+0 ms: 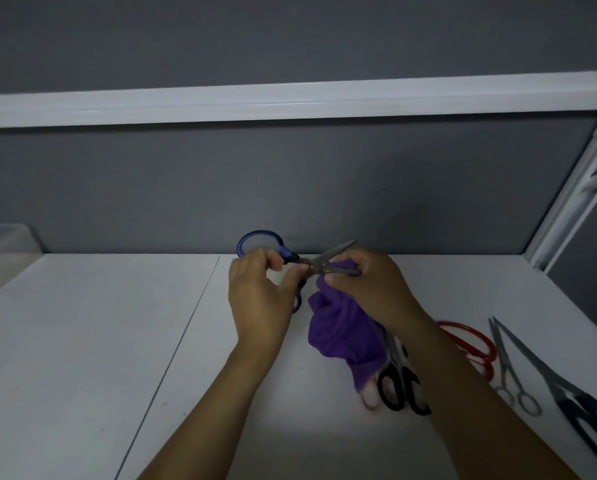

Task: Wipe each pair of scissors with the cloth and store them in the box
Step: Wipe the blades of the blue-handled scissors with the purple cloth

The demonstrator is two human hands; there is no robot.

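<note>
Fingers (338,279) of the right hand (373,292) pinch the cloth (342,327) round the lower blade of the scissors (326,263); the rest of the cloth hangs toward the table (82,341). The left hand (259,299) grips the blue handles beside the pivot. The scissors lie crosswise, handles left, blades parted, tips pointing right. The box (2,251) sits far back left, well apart.

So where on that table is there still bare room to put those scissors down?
Widest bare stretch: the table between the clear box and the left hand. A smaller patch lies near the front edge, between the two forearms. Crowded: right of the cloth, where the black scissors, red scissors, silver scissors and dark-handled scissors lie close together.
</note>
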